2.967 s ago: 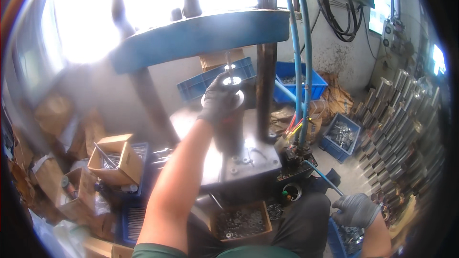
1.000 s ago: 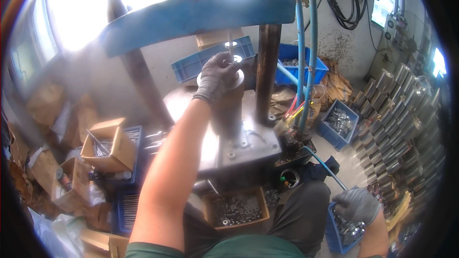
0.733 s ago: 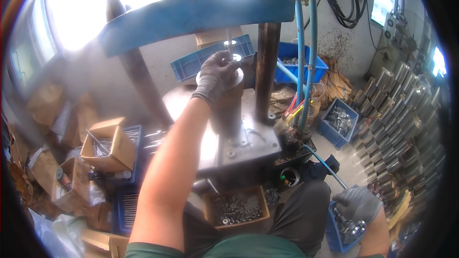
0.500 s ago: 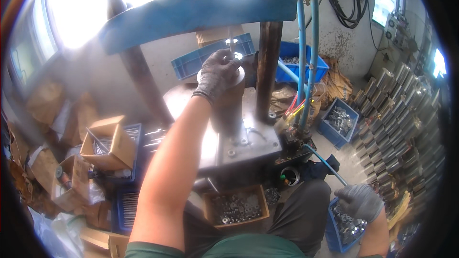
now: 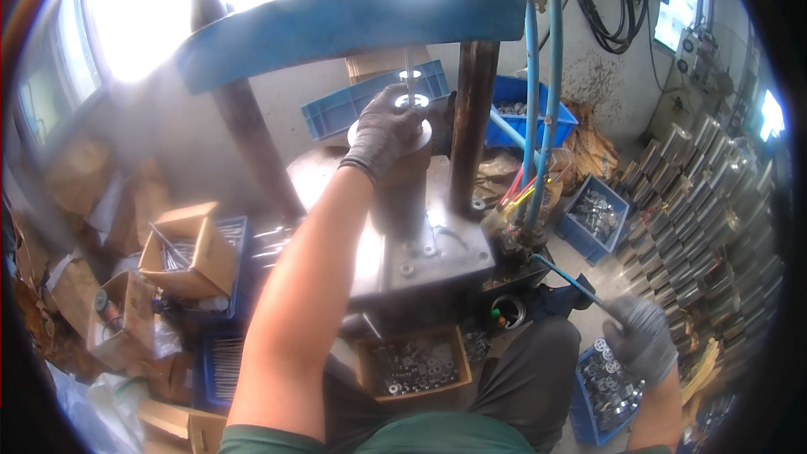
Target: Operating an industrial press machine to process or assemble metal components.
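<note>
My left hand (image 5: 383,130), in a grey glove, is closed at the edge of a shiny spoked metal disc (image 5: 413,102). A thin upright rod (image 5: 409,88) passes through the disc, and a smaller washer-like ring (image 5: 409,75) sits higher on the rod. Below the hand, a pale flange (image 5: 418,139) caps a dark upright cylinder (image 5: 402,197) on the metal press bed (image 5: 450,256). My fingertips are partly hidden behind the hand. To the right, my gloved right hand (image 5: 644,340) is wrapped round the end of a blue lever (image 5: 572,282).
A blue crossbeam (image 5: 361,29) spans above, between dark columns (image 5: 473,130). Blue bins (image 5: 594,217) and a carton (image 5: 412,361) hold metal parts. Stacked metal cylinders (image 5: 689,227) line the right side. Cartons (image 5: 192,248) with rods stand left. Blue hoses (image 5: 552,67) hang behind.
My right hand has moved slightly up and right along with the lever's end. My left hand has barely shifted, and more of the spoked disc shows beside its fingers.
</note>
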Demonstrator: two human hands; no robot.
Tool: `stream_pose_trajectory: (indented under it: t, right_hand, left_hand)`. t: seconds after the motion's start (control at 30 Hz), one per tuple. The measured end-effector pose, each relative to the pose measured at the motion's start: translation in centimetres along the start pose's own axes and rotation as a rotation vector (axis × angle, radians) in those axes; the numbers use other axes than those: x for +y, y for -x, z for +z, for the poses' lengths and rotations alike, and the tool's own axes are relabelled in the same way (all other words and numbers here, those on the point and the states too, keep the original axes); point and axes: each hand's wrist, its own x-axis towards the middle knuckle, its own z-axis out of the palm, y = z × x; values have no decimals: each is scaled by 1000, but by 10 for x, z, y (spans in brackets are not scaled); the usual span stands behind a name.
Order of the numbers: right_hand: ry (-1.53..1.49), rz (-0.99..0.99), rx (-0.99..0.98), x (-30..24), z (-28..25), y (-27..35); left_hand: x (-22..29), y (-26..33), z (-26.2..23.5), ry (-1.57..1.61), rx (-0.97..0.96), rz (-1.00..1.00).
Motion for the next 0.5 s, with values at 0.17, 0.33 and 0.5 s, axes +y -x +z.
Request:
stream_pose_trajectory:
  t: [0.17, 0.33, 0.5]
  right_hand:
    - [119, -148, 628, 34, -8, -82]
    - [45, -121, 716, 46, -24, -169]
    - [-103, -65, 649, 51, -21, -201]
  left_hand:
    - [11, 9, 5, -45, 6, 24]
    - [-4, -4, -6, 151, -57, -28]
    - [-6, -10, -15, 531, -175, -142]
